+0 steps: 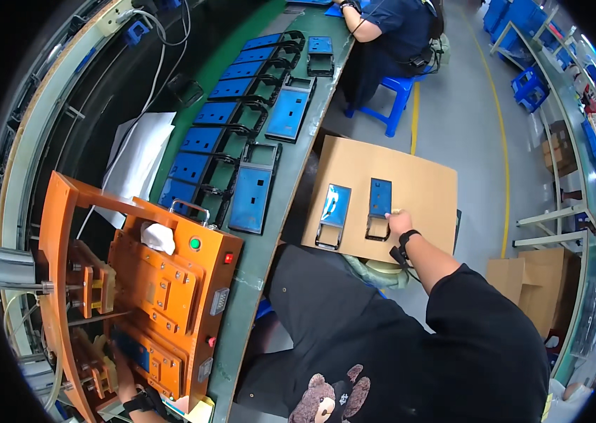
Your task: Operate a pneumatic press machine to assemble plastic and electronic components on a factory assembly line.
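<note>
My right hand (pixel 400 222) grips the blue-faced panel (pixel 380 198) by its black frame, on the cardboard (pixel 421 173) at right; my left hand (pixel 124 377) reaches into the orange press (pixel 200 278), near left, grip unclear.

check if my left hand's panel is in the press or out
In: the panel shows inside the orange press, beside the left hand.

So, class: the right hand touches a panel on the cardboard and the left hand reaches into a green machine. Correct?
The colour is wrong: the head view shows an orange machine. The right hand touches a panel on the cardboard, and the left hand reaches in.
</note>
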Demonstrator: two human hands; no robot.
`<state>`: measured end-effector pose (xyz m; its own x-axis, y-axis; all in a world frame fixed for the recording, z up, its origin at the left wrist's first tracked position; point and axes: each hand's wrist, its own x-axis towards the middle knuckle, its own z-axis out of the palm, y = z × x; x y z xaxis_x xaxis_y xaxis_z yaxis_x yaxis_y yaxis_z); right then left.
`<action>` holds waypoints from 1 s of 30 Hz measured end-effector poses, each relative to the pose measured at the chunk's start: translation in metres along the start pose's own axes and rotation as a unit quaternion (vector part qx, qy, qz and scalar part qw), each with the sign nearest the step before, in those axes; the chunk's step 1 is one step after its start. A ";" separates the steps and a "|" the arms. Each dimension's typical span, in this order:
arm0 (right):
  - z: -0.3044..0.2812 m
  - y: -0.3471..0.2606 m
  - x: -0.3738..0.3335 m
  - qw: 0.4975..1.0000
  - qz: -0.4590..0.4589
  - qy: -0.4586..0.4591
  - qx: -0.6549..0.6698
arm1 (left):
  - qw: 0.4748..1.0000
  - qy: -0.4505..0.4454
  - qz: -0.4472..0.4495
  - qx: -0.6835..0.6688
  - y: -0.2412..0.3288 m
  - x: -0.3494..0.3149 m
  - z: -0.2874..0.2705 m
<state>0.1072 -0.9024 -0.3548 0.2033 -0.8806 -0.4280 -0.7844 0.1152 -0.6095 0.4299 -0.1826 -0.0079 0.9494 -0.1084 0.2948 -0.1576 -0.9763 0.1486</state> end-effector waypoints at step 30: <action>0.039 0.003 -0.025 0.972 -0.026 -0.095 0.213 | 0.970 -0.157 -0.069 -0.171 0.072 -0.035 -0.075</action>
<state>0.1221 -0.8619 -0.3716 0.3724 -0.7939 -0.4806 -0.4647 0.2887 -0.8370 0.3648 -0.2353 0.0629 0.9953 -0.0862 -0.0442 -0.0539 -0.8720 0.4865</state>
